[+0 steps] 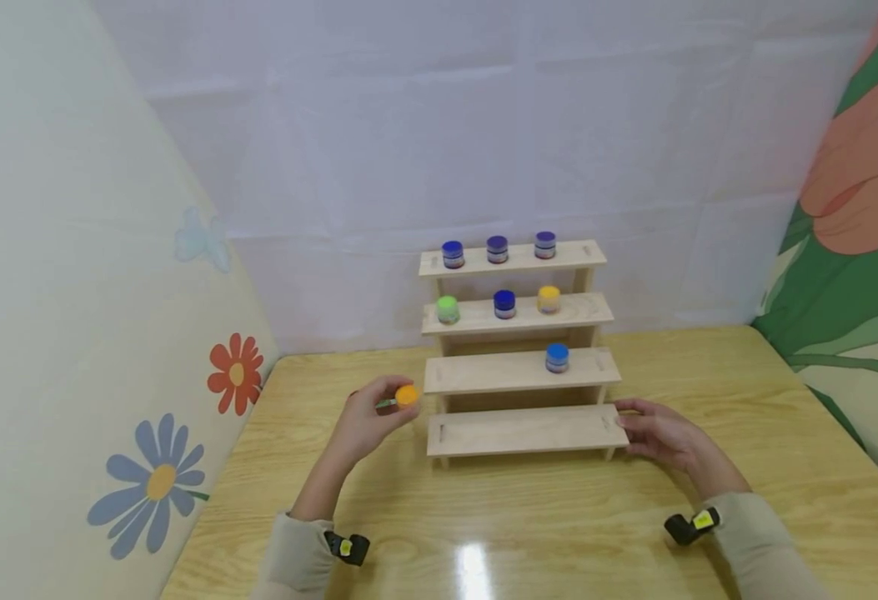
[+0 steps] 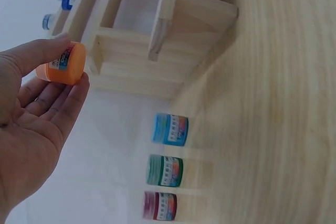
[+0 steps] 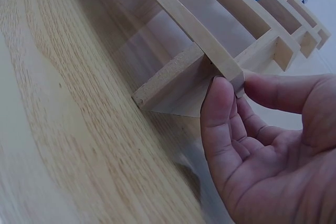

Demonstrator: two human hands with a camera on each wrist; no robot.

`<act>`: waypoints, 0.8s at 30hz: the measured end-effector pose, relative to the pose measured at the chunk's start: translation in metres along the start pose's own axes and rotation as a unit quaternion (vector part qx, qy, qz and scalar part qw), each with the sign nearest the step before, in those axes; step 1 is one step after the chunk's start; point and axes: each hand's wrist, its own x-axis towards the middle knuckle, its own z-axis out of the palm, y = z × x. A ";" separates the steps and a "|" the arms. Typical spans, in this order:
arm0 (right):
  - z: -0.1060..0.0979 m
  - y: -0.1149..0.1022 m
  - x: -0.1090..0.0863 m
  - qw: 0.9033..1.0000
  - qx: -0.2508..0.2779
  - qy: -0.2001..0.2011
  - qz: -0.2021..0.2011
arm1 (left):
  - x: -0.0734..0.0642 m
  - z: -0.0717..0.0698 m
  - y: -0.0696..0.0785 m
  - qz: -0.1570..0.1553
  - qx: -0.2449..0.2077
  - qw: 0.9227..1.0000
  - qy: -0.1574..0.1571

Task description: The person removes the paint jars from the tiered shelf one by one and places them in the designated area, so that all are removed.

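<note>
My left hand [image 1: 367, 421] holds an orange paint jar [image 2: 63, 65] between thumb and fingers, just left of a stepped wooden shelf [image 1: 521, 431]. In the left wrist view the jar is tipped, its orange lid facing the shelf side. My right hand [image 1: 664, 435] pinches the right end of the lowest shelf board [image 3: 231, 69], thumb on one side and fingertips on the other. One step up from that board stands a blue jar [image 1: 557, 358]. Above it, a green jar [image 1: 448, 310], a dark blue jar [image 1: 504, 305] and a yellow jar [image 1: 549, 300] share a board.
Three dark blue and purple jars, one a purple-lidded jar [image 1: 545, 245], line the top board. On the wooden table [image 1: 529, 517], beyond my left hand, stand a light blue jar [image 2: 170, 129], a green-lidded jar [image 2: 165, 171] and a magenta jar [image 2: 160, 206]. A white cloth [image 1: 363, 167] hangs behind.
</note>
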 end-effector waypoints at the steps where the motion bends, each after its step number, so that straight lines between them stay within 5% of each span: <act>1: 0.000 0.000 0.000 1.000 0.000 -0.001 0.000 | -0.002 -0.001 -0.002 -0.002 0.000 1.000 -0.001; 13: 0.002 0.000 0.000 1.000 -0.003 0.003 0.001 | -0.010 0.002 -0.031 -0.015 0.003 0.999 -0.033; 24: 0.001 0.000 -0.001 1.000 0.007 -0.002 -0.001 | -0.004 0.007 -0.061 -0.042 0.035 0.998 -0.030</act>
